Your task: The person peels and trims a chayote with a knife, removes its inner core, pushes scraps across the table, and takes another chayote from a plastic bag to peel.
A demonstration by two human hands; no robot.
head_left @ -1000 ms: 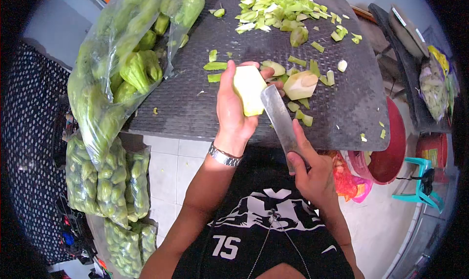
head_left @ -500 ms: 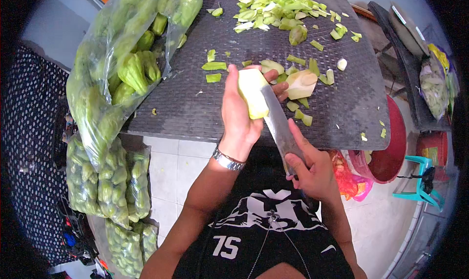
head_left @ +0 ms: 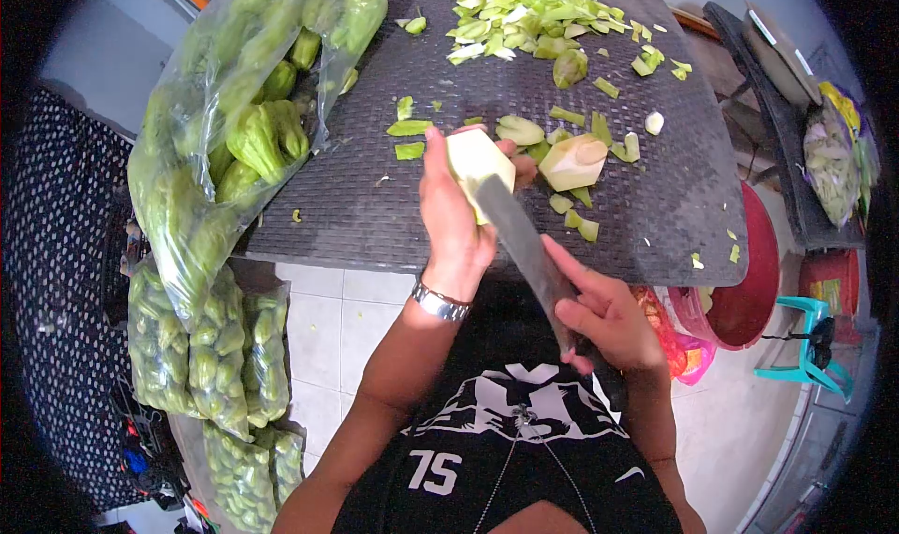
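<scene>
My left hand (head_left: 451, 211) is closed around a peeled, pale chayote (head_left: 479, 160), its fingers wrapping behind it. In my right hand (head_left: 604, 314) is a knife (head_left: 524, 244) with a broad grey blade, the tip end lying over the lower part of the chayote. Most of the knife's handle is hidden by my fingers. Just right of my left fingers, another peeled chayote (head_left: 573, 164) rests on the dark woven-pattern table (head_left: 375, 216). Green peel strips (head_left: 409, 127) lie scattered around both.
A large clear bag of unpeeled chayotes (head_left: 257, 141) covers the table's left side. A heap of peelings (head_left: 534, 14) sits at the back. More filled bags (head_left: 211, 347) stand on the floor at left. A red tub (head_left: 749, 281) and turquoise stool (head_left: 805, 342) are at right.
The knife and my right hand have shifted slightly right and down. The blade now crosses the chayote's lower face rather than its right edge, and the chayote has turned in my left hand.
</scene>
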